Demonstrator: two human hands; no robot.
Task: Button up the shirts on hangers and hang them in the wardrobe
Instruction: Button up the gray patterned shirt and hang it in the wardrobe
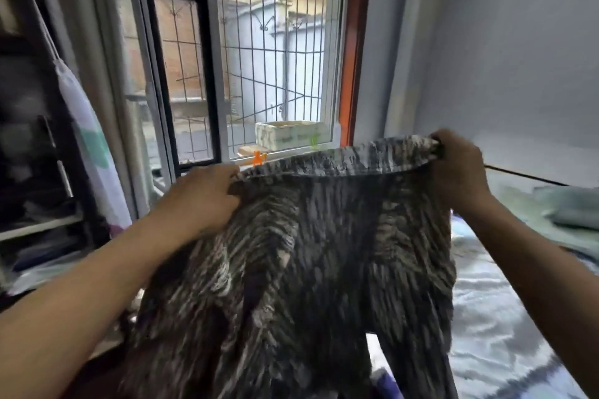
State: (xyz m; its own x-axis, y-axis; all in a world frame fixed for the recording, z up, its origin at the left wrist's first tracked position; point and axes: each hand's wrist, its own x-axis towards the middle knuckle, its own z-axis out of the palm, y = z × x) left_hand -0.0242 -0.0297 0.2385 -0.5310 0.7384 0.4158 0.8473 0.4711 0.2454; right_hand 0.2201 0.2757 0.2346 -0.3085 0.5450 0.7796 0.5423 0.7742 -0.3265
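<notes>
A dark shirt (311, 269) with a grey-and-white streaked pattern hangs in the air in front of me, spread between both hands. My left hand (204, 201) grips its upper edge on the left side, fingers curled into the cloth. My right hand (460, 168) holds the opposite end of that edge, a little higher, bunching the fabric. The shirt's body droops down past the bottom of the frame. No hanger and no buttons show; the picture is motion-blurred.
An open barred window (269, 61) fills the middle, with a pale box (291, 136) on its sill. Dark wardrobe shelves (35, 178) stand at the left beside a hanging pale cloth (94, 152). A bed (499, 317) with bluish bedding lies at the right.
</notes>
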